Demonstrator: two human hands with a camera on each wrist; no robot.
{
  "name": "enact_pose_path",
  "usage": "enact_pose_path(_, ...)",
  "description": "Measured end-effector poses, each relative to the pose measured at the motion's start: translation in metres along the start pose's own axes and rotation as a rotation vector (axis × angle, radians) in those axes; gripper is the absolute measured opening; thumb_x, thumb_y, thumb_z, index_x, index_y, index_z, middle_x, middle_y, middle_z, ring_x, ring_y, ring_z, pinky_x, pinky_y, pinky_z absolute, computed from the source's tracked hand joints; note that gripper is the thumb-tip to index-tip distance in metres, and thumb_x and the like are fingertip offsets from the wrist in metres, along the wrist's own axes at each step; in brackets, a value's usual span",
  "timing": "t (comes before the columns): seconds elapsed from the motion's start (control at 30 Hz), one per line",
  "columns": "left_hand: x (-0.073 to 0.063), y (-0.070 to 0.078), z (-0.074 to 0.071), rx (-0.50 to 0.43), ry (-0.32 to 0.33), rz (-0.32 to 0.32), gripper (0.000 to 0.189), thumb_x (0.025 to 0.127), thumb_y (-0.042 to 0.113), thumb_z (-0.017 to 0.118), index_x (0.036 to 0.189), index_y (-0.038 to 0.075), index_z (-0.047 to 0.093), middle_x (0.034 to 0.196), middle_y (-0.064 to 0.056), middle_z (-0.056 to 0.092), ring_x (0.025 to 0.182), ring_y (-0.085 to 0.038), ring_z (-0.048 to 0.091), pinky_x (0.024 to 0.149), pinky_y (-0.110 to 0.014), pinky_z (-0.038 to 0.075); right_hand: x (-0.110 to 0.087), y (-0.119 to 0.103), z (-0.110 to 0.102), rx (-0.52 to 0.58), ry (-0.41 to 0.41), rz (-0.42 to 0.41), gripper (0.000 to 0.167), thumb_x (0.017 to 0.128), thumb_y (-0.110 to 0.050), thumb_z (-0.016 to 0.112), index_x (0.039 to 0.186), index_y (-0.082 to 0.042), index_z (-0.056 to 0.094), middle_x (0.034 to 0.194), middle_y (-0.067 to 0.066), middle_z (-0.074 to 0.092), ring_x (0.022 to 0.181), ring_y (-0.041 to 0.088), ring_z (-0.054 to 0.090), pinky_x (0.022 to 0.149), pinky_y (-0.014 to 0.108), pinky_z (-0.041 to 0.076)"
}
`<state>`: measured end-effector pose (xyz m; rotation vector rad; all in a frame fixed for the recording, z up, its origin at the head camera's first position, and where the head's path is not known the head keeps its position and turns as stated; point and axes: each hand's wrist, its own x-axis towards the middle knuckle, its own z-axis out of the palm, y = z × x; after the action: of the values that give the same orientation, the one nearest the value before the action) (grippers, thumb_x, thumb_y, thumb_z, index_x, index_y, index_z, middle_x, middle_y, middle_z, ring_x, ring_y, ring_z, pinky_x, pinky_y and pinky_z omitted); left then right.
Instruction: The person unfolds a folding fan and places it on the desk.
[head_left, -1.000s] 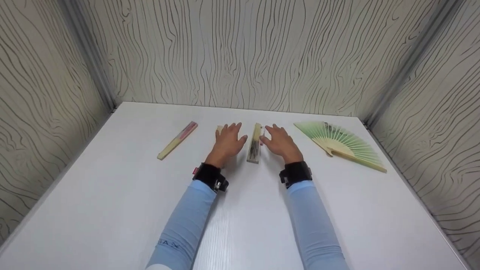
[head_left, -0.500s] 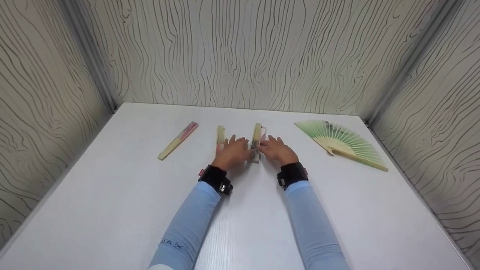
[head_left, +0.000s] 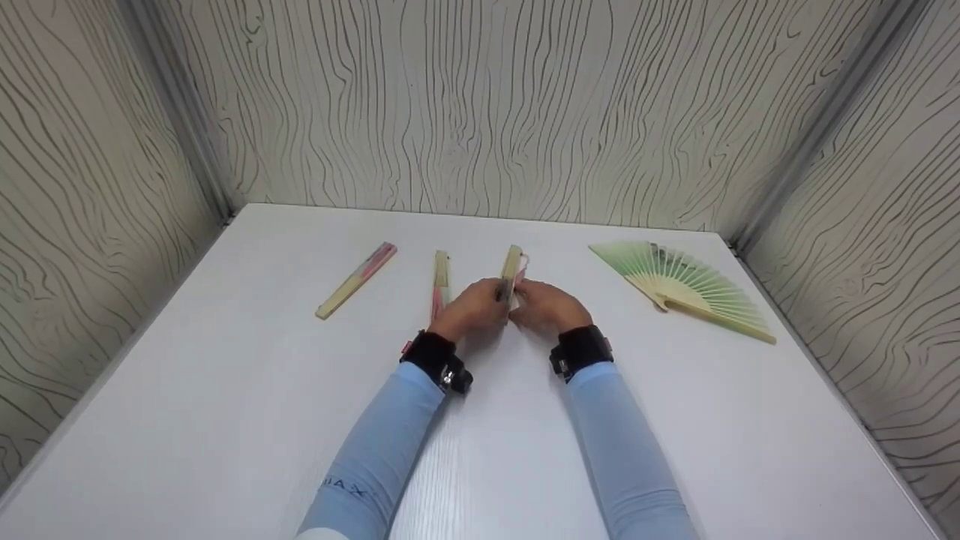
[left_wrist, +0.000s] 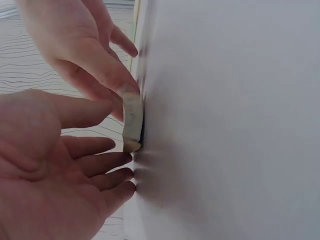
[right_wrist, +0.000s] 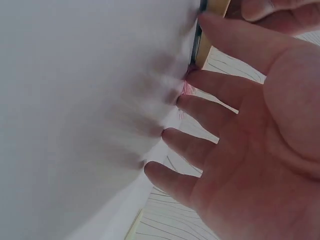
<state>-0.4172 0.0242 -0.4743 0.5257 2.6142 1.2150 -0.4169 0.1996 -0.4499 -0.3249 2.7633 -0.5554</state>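
In the head view a folded hand fan [head_left: 511, 264] with a pale wooden end and a tassel lies between the two hands at the middle of the table. Fingers of the left hand [head_left: 477, 306] bend against its left side. From the other side the right hand [head_left: 551, 306] grips it, its thumb at the near part. The left wrist view shows the near end of the folded fan [left_wrist: 132, 120] beside both thumbs. Fingertips of both hands reach the tabletop. In the right wrist view a pink tassel [right_wrist: 188, 89] hangs by the index finger. The hands hide the fan's lower half.
A second folded fan [head_left: 440, 271] lies just left of the left hand, partly covered by it. Farther left is another folded fan [head_left: 356, 280], slanted. A spread green fan [head_left: 686, 285] lies at the right. Patterned walls [head_left: 480, 112] enclose the white table [head_left: 247, 390].
Both hands have come inward to the middle fan, their fingers bending from a spread pose to close in around it. The left hand has uncovered much of the fan beside it.
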Motion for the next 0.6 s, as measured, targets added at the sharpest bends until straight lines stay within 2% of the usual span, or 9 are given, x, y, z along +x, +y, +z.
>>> enact_pose_path(0.07, 0.001, 0.002, 0.0, -0.065, 0.025, -0.022, 0.038, 0.101, 0.004, 0.064, 0.139, -0.002, 0.067, 0.129, -0.019, 0.072, 0.111, -0.03, 0.065, 0.105, -0.043, 0.06, 0.002, 0.0, 0.001, -0.019, 0.019, -0.013, 0.063, 0.105, -0.03, 0.07, 0.164, -0.019, 0.05, 0.167, 0.016, 0.053, 0.158, 0.042, 0.047, 0.133, 0.059, 0.04)
enact_pose_path(0.17, 0.002, 0.003, 0.0, -0.157, 0.082, -0.063, 0.044, 0.1, 0.003, 0.065, 0.144, 0.001, 0.067, 0.137, -0.018, 0.072, 0.114, -0.029, 0.067, 0.099, -0.039, 0.061, 0.006, 0.0, 0.002, -0.062, 0.045, -0.052, 0.059, 0.103, -0.03, 0.074, 0.157, -0.015, 0.057, 0.159, 0.018, 0.061, 0.15, 0.042, 0.055, 0.129, 0.058, 0.045)
enact_pose_path(0.3, 0.002, 0.002, -0.001, -0.272, 0.166, -0.123, 0.042, 0.1, 0.004, 0.07, 0.142, 0.002, 0.07, 0.146, -0.015, 0.071, 0.125, -0.027, 0.065, 0.105, -0.036, 0.06, 0.01, 0.0, 0.001, -0.09, 0.09, -0.089, 0.054, 0.099, -0.029, 0.079, 0.148, -0.01, 0.066, 0.147, 0.02, 0.07, 0.14, 0.042, 0.064, 0.123, 0.056, 0.051)
enact_pose_path(0.4, 0.002, 0.001, -0.005, -0.37, 0.192, -0.165, 0.037, 0.101, 0.007, 0.072, 0.138, 0.002, 0.073, 0.144, -0.016, 0.073, 0.125, -0.025, 0.066, 0.106, -0.033, 0.06, 0.012, -0.001, -0.001, -0.068, 0.178, -0.075, 0.047, 0.097, -0.026, 0.082, 0.138, -0.006, 0.072, 0.139, 0.019, 0.075, 0.134, 0.041, 0.067, 0.119, 0.055, 0.054)
enact_pose_path(0.5, 0.0, 0.003, -0.011, -0.462, 0.186, -0.183, 0.037, 0.101, 0.009, 0.073, 0.137, 0.001, 0.073, 0.142, -0.018, 0.073, 0.121, -0.022, 0.068, 0.101, -0.03, 0.062, 0.012, -0.003, -0.002, -0.026, 0.312, -0.068, 0.04, 0.095, -0.019, 0.083, 0.131, -0.003, 0.074, 0.136, 0.018, 0.076, 0.131, 0.04, 0.069, 0.116, 0.055, 0.056)
enact_pose_path(0.6, -0.003, 0.006, -0.02, -0.545, 0.168, -0.195, 0.038, 0.102, 0.011, 0.073, 0.138, 0.001, 0.072, 0.142, -0.018, 0.072, 0.117, -0.02, 0.072, 0.099, -0.028, 0.064, 0.012, -0.004, -0.005, -0.007, 0.412, -0.135, 0.036, 0.094, -0.011, 0.083, 0.129, -0.003, 0.075, 0.135, 0.017, 0.077, 0.133, 0.039, 0.069, 0.118, 0.054, 0.056)
